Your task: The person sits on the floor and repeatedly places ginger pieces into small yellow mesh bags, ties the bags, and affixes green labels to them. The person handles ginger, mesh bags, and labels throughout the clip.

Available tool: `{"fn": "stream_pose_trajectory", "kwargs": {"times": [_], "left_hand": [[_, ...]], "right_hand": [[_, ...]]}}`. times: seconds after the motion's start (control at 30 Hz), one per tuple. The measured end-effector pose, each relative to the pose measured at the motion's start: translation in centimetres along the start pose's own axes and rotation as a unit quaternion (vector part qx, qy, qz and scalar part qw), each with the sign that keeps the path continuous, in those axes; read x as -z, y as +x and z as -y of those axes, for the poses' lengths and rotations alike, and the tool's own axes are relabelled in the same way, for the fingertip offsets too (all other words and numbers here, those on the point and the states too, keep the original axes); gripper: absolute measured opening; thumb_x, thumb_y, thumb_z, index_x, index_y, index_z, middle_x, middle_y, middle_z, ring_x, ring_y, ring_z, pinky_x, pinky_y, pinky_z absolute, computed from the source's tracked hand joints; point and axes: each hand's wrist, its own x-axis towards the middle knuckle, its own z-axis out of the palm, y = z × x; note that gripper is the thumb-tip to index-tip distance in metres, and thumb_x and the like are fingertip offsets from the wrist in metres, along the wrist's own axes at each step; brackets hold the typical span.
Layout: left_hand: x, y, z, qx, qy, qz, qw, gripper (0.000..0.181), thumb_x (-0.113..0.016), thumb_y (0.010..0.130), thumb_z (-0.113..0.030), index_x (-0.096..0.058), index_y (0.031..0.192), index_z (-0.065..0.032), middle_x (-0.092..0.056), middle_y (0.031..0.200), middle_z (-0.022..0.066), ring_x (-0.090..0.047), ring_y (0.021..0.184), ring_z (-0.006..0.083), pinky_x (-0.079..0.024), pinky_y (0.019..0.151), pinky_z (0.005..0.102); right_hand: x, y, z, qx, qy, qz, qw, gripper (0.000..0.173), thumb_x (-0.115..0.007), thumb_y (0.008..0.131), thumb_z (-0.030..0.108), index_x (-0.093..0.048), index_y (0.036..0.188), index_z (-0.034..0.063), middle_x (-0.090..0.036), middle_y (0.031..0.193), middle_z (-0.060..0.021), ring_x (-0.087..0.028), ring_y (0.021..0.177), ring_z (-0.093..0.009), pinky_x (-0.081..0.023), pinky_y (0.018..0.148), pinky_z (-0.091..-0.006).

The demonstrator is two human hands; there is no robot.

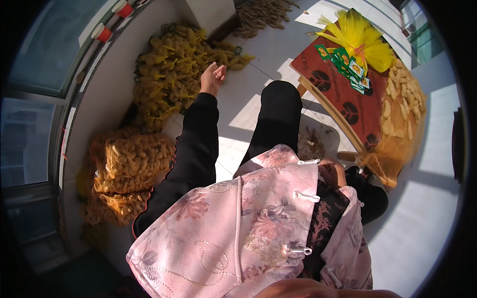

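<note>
My left hand (213,77) reaches forward with its palm turned up and its fingers loosely curled. Nothing shows in it. Just beyond it and to its left lies a large heap of yellow mesh bags (175,70) filled with tan, elongated produce. Green cards are on some of these bags. Close to the hem of a pink floral jacket (268,212) is my right hand (333,173), partly hidden by the cloth, so its grip is unclear. A low red board table (335,104) stands ahead on the right.
On the table lie a bundle of yellow mesh bags (361,41), green picture cards (344,61) and an orange mesh sack (400,111) of produce. Larger orange sacks (138,160) stand on the left. Loose produce (264,16) covers floor behind. Paper cups (101,32) sit on the sill.
</note>
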Motion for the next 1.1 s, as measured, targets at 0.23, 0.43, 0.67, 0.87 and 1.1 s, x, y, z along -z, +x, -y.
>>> {"fn": "stream_pose_trajectory", "kwargs": {"times": [0.23, 0.43, 0.67, 0.87, 1.1], "left_hand": [[9.1, -6.0, 21.0, 0.265, 0.027, -0.091, 0.96, 0.01, -0.055, 0.093, -0.021, -0.054, 0.092, -0.0111, -0.067, 0.082, 0.0031, -0.068, 0.082, 0.0172, -0.05, 0.08, 0.0377], [6.5, -6.6, 13.7, 0.143, 0.014, -0.056, 0.988, 0.011, -0.05, 0.094, -0.015, -0.055, 0.086, -0.0096, -0.066, 0.08, 0.0035, -0.067, 0.08, 0.0175, -0.053, 0.073, 0.0315], [-8.4, -9.1, 7.5, -0.078, 0.175, 0.063, 0.979, 0.012, -0.057, 0.095, -0.016, -0.058, 0.097, -0.0036, -0.067, 0.086, 0.0047, -0.062, 0.075, 0.011, -0.048, 0.071, 0.0242], [-21.7, -12.3, 9.1, -0.291, 0.269, 0.252, 0.883, 0.011, -0.066, 0.09, -0.008, -0.063, 0.092, 0.0024, -0.064, 0.084, 0.0032, -0.059, 0.076, 0.0086, -0.048, 0.072, 0.0244], [-32.5, -13.9, 14.1, -0.461, 0.527, 0.297, 0.649, 0.029, -0.077, 0.078, -0.016, -0.066, 0.099, 0.001, -0.068, 0.093, 0.0119, -0.067, 0.082, 0.0243, -0.052, 0.072, 0.0335]], "right_hand": [[0.6, -1.4, 1.1, -0.027, -0.032, 0.007, 0.999, 0.019, -0.062, 0.086, 0.024, -0.063, 0.083, 0.0054, -0.06, 0.071, -0.0128, -0.06, 0.064, -0.026, -0.046, 0.06, -0.035], [0.0, 0.4, -4.6, 0.096, -0.102, -0.043, 0.989, 0.015, -0.065, 0.087, 0.019, -0.061, 0.083, 0.0051, -0.059, 0.068, -0.0061, -0.053, 0.059, -0.013, -0.044, 0.058, -0.0277], [-0.1, -0.4, -10.0, 0.038, -0.095, -0.048, 0.994, 0.016, -0.068, 0.083, 0.021, -0.064, 0.084, 0.0049, -0.065, 0.073, -0.0137, -0.065, 0.068, -0.028, -0.048, 0.061, -0.0362], [-1.4, 0.3, -14.2, -0.001, -0.066, -0.023, 0.998, 0.018, -0.071, 0.08, 0.023, -0.065, 0.083, 0.0061, -0.066, 0.074, -0.0124, -0.064, 0.068, -0.028, -0.049, 0.063, -0.0376], [-2.3, 0.7, -12.8, -0.02, -0.027, -0.015, 0.999, 0.028, -0.07, 0.076, 0.035, -0.066, 0.081, 0.0082, -0.067, 0.077, -0.0134, -0.065, 0.074, -0.033, -0.05, 0.065, -0.0419]]}}
